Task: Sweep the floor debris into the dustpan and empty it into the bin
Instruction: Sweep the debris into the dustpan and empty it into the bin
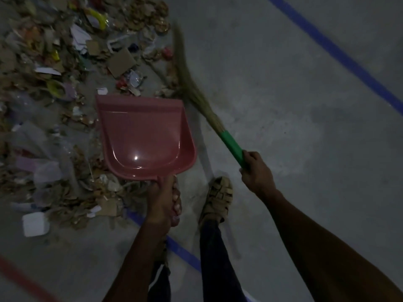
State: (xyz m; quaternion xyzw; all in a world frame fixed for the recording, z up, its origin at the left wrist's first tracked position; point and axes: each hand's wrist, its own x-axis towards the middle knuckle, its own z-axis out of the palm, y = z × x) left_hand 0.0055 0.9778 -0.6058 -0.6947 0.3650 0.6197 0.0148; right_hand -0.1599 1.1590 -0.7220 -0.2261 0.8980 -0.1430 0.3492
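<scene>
The left hand (162, 199) is gripping the handle of a glossy pink plastic dustpan (144, 136), its scoop bare and its flat lip pointing at the debris (54, 83), a ragged heap of torn cardboard, paper and plastic covering the floor's (283, 105) left side. The right hand (256, 171) is clasping the green sleeve of a straw broom (196, 92), bristles blurred beside the heap

No text, label, brand, number or sign could be read anywhere; the dim, blurred view showed no legible lettering.
</scene>
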